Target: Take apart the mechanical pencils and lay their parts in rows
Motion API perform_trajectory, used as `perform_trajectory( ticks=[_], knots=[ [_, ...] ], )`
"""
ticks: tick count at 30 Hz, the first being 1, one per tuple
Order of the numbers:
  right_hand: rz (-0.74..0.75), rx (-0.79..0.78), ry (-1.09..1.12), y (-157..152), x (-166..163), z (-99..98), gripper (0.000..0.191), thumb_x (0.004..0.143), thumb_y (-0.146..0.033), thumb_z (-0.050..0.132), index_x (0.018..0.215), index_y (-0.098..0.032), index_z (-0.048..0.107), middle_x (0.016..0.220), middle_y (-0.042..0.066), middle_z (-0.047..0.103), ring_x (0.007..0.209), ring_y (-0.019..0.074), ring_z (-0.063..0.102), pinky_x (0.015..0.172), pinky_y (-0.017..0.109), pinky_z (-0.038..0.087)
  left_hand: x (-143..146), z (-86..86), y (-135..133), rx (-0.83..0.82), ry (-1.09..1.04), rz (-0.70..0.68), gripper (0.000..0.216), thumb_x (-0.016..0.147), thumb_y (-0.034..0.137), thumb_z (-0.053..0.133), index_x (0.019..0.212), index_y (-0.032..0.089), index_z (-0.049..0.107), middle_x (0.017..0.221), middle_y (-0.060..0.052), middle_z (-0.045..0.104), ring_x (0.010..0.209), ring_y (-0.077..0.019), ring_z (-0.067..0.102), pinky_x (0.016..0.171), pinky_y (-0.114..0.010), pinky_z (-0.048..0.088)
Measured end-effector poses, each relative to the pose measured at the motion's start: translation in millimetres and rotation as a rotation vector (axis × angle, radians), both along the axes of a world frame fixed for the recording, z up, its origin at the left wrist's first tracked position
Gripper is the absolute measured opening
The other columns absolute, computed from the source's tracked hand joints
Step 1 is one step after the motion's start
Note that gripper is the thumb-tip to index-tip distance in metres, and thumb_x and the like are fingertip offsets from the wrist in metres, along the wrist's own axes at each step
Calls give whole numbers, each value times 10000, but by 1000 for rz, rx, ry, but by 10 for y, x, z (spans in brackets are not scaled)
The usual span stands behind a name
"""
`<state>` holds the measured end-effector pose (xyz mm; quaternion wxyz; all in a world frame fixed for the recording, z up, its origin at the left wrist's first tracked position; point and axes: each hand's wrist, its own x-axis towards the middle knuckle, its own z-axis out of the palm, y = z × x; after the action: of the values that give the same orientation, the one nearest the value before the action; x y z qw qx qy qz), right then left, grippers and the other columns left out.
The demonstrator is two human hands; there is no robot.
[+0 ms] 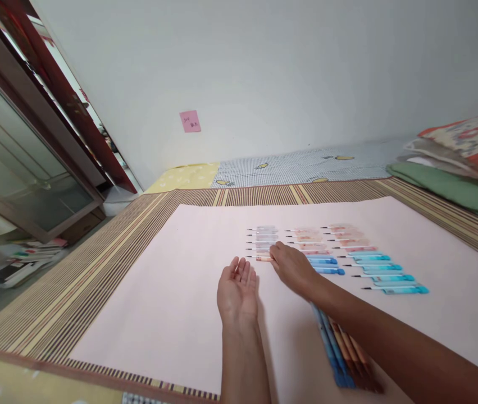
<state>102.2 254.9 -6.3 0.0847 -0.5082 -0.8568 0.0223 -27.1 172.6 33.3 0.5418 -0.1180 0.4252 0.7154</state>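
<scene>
My right hand pinches a slim pen with an orange-brown barrel and thin pale front, low over the pink sheet. Its dark point faces left, at the bottom of a column of pale grey pens. My left hand is palm up beside it, fingers loosely bent and nothing in it. Two more columns lie to the right: pinkish pens above blue ones, and reddish pens above turquoise ones. Under my right forearm lies a bunch of blue and brown barrels, partly hidden.
A striped mat lies beneath the sheet. Folded cloths and a green cushion are stacked at the right. Behind stands a white wall with a pink note. A glass-panelled door and floor clutter are at the left.
</scene>
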Motion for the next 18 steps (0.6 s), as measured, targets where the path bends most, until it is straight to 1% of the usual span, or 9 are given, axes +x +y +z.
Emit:
perform_trajectory(
  ticks=[5, 11, 14, 18],
  knots=[
    [12, 27, 28, 2, 0, -16, 87, 953, -165, 519, 950, -163, 606, 1023, 88, 654, 846, 194, 610, 655, 298, 311, 3, 4, 8, -1, 2, -2, 128, 884, 183, 557, 936, 155, 670, 1177, -119, 656, 1056, -174, 657, 892, -290, 551],
    [14, 57, 69, -8, -20, 6, 76, 925, -177, 533, 884, -177, 596, 956, 74, 649, 796, 188, 594, 646, 302, 304, -2, 18, 4, -4, 4, 0, 124, 885, 182, 561, 934, 150, 670, 1158, -117, 659, 1010, -164, 664, 848, -274, 558],
    [-8, 77, 183, -18, 68, 79, 70, 911, -199, 534, 859, -193, 580, 913, 50, 636, 753, 176, 575, 641, 292, 317, -16, 13, 3, 0, -3, 14, 136, 904, 190, 540, 929, 149, 666, 1138, -113, 658, 982, -156, 666, 835, -272, 561],
    [-49, 36, 428, -152, 351, 236, 95, 891, -255, 542, 804, -217, 549, 849, 13, 618, 716, 155, 564, 639, 264, 367, -22, 10, 3, 3, -23, 54, 121, 913, 185, 551, 922, 149, 666, 1107, -103, 657, 954, -143, 669, 830, -263, 563]
  ],
)
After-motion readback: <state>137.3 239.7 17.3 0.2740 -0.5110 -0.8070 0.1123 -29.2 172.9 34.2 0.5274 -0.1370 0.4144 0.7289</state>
